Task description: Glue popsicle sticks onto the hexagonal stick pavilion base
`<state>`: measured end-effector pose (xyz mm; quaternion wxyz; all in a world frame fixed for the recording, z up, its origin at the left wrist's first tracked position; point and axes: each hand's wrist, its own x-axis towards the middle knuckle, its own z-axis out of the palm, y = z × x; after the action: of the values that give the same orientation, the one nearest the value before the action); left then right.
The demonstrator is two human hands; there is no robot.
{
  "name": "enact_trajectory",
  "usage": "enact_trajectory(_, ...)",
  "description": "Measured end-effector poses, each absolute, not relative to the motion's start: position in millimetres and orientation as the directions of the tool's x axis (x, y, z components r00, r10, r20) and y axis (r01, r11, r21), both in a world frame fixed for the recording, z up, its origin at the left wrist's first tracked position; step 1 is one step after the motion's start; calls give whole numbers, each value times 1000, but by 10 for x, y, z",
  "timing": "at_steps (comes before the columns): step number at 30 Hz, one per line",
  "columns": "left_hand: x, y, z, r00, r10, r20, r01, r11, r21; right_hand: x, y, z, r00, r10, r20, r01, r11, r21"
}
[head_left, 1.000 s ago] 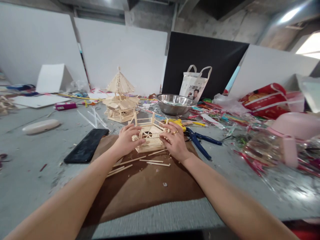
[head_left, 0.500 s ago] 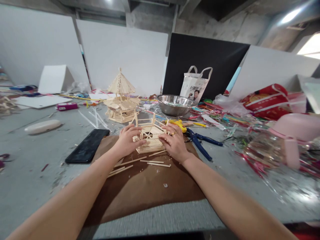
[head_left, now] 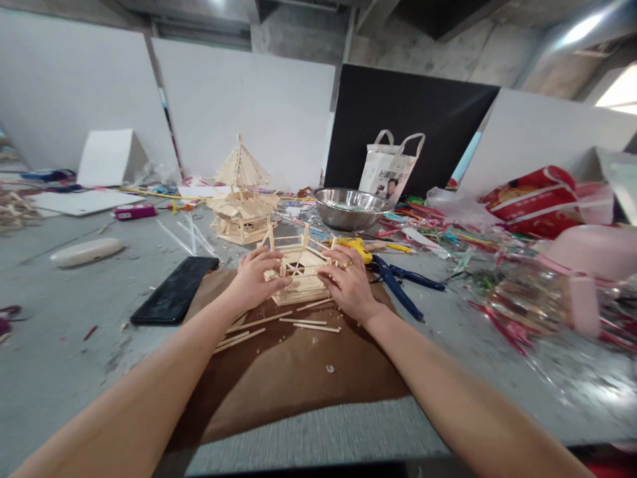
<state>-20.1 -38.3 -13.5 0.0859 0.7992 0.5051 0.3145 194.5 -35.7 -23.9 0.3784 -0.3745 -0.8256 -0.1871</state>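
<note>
A small frame model built of pale wooden sticks (head_left: 301, 289) rests on brown paper (head_left: 298, 378) in front of me. My left hand (head_left: 256, 277) is closed on its left side, the thumb reaching along the near edge. Across from it, my right hand (head_left: 348, 282), a ring on one finger, grips the right side with thumb and fingers. A thin stick spans the near side between the two thumbs. The fingertips are partly hidden by the model's posts. Several loose sticks (head_left: 309, 326) lie on the paper just below the model.
A taller stick pagoda (head_left: 242, 172) stands behind. Left of the paper lies a black phone (head_left: 174, 291); right are blue-handled pliers (head_left: 398, 282) and a yellow tool (head_left: 355, 247). Further back are a metal bowl (head_left: 351, 211) and a tote bag (head_left: 391, 169). A pink-lidded jug (head_left: 580, 279) stands right.
Both hands keep their places on the stick model with almost no movement. The view has shifted very slightly.
</note>
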Motion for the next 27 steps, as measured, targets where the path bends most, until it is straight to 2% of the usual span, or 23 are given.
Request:
enact_trajectory(7, -210, -375, -149, 303, 847, 437, 753, -494, 436, 1946, -367, -222, -441, 475, 762, 762, 646, 38)
enact_trajectory(15, -214, -391, -129, 305, 846, 437, 749, -496, 439, 1964, -401, -185, -463, 441, 769, 778, 618, 114)
enact_trajectory(27, -213, -366, -183, 292, 835, 467, 748, -504, 432, 1974, -371, -199, -437, 447, 781, 763, 644, 58)
